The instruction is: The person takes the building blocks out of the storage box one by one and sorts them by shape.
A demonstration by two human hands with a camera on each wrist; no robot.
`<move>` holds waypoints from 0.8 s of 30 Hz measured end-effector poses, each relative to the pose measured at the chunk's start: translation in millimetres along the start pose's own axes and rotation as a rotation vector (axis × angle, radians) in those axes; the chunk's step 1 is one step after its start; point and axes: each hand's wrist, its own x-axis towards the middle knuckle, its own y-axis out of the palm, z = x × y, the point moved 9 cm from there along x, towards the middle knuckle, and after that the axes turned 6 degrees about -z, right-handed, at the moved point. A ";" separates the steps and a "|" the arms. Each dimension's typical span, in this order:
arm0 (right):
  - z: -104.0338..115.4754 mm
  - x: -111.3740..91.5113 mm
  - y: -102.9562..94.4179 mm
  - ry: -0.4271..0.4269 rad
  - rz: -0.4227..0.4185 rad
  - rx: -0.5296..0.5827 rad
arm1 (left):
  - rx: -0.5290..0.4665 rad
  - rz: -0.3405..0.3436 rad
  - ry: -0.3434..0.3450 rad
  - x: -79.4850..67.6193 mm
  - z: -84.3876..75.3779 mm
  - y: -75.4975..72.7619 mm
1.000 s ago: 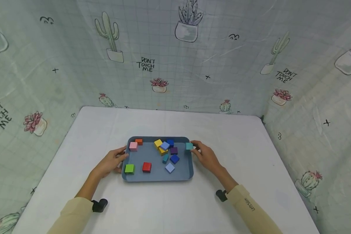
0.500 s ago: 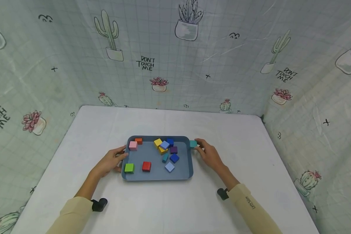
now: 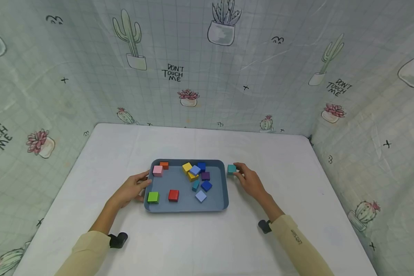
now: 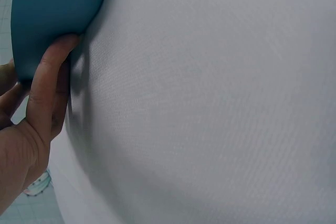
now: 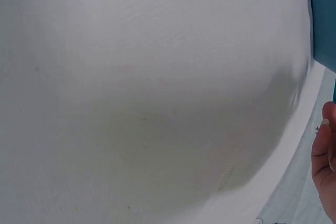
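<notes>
Just past the right rim of a blue-grey tray (image 3: 188, 207), my right hand (image 3: 250, 182) pinches a teal cube (image 3: 231, 170) between thumb and fingers. My left hand (image 3: 129, 189) grips the tray's left edge; in the left wrist view its fingers (image 4: 44, 90) lie round the tray's side. Inside the tray sit a pink block (image 3: 157, 171), an orange block (image 3: 164, 165), a green block (image 3: 153, 197) and a red block (image 3: 173, 195). Towards the tray's right, several yellow, blue and purple blocks lie close together, with a light blue block (image 3: 194, 170) on top of others.
The tray rests on a white-covered table (image 3: 262, 245). Behind and at both sides hangs a cloth (image 3: 207, 76) printed with cacti. Each wrist carries a small black camera.
My right hand has carried the teal cube rightward from over the tray's right rim to just outside it. The left hand and the other blocks have stayed put.
</notes>
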 end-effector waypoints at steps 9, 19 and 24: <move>-9.1 0.0 4.3 0.051 0.067 0.017 | -0.005 -0.008 0.002 1.7 0.3 -0.8; -9.1 1.1 5.5 0.062 0.097 0.028 | -0.001 -0.014 0.003 -0.3 1.9 -0.5; -5.3 5.3 7.4 0.050 0.108 0.037 | 0.003 -0.012 0.004 -2.0 0.3 -1.7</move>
